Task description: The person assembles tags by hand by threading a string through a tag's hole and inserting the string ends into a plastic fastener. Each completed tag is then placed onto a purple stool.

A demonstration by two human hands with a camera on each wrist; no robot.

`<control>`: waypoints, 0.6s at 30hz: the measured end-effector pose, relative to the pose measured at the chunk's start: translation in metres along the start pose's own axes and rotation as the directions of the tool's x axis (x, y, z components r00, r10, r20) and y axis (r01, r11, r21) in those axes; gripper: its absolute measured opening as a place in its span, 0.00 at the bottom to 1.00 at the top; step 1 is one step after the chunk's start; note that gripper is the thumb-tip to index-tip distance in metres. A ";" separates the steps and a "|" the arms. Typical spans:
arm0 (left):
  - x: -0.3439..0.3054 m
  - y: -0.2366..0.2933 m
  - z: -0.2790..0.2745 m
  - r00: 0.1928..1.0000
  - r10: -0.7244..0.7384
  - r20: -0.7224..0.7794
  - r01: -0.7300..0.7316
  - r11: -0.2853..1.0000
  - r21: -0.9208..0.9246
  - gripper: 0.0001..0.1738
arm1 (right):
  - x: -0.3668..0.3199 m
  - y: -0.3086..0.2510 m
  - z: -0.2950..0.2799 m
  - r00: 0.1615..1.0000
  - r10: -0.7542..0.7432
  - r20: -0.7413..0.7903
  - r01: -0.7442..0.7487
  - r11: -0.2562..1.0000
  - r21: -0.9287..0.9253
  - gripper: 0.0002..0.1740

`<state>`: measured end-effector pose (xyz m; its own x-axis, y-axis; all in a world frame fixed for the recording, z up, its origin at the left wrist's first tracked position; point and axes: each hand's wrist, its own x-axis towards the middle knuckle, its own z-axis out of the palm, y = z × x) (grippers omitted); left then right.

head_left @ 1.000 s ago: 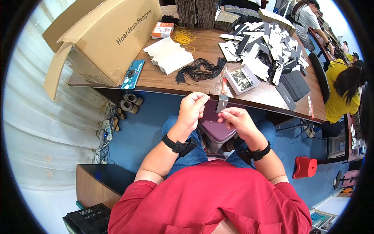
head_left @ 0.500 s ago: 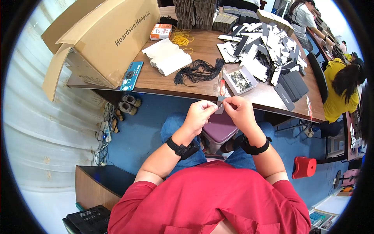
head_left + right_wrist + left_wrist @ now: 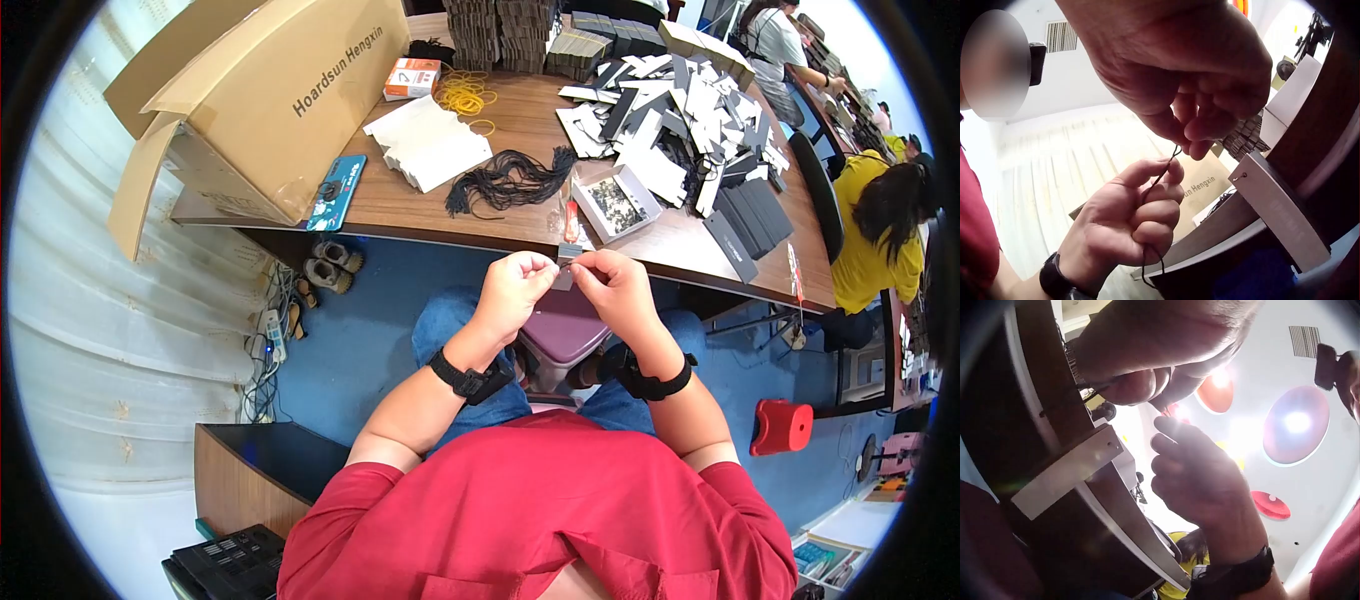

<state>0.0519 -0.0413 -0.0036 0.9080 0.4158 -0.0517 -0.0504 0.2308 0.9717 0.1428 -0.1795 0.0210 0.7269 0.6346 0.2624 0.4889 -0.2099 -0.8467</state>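
My left hand [image 3: 508, 298] and right hand [image 3: 618, 295] meet fingertip to fingertip just beyond the table's front edge. Between them runs a thin black cord [image 3: 1159, 178]. In the right wrist view, the left hand [image 3: 1119, 219] has curled fingers round the cord, and a loose loop hangs below its little finger. Thumb and fingertip of the right hand [image 3: 1188, 75] pinch the cord's upper end. A grey hang tag [image 3: 1282, 215] juts out over the table edge, close by the hands. A small hole [image 3: 1110, 444] shows near the tag's end in the left wrist view.
On the table lie a bundle of black cords [image 3: 510, 182], white cards [image 3: 425, 145], a small open box [image 3: 645, 213] of tiny parts and a heap of black and white tags [image 3: 650, 125]. A large carton [image 3: 290, 100] stands left; a purple stool [image 3: 565, 330] is below.
The right hand has moved left and the left hand slightly right, so their fingertips now meet over the tag. Over the last half second they have barely moved.
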 end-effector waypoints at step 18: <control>-0.003 0.000 -0.001 0.987 0.163 0.008 -0.157 0.933 0.323 0.04 | -0.001 -0.002 0.000 0.971 0.193 0.142 -0.219 0.954 0.203 0.08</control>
<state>0.0482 -0.0416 -0.0035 0.8911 0.4404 0.1093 -0.0553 -0.1336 0.9895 0.1408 -0.1792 0.0227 0.7315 0.6813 0.0260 0.2094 -0.1882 -0.9596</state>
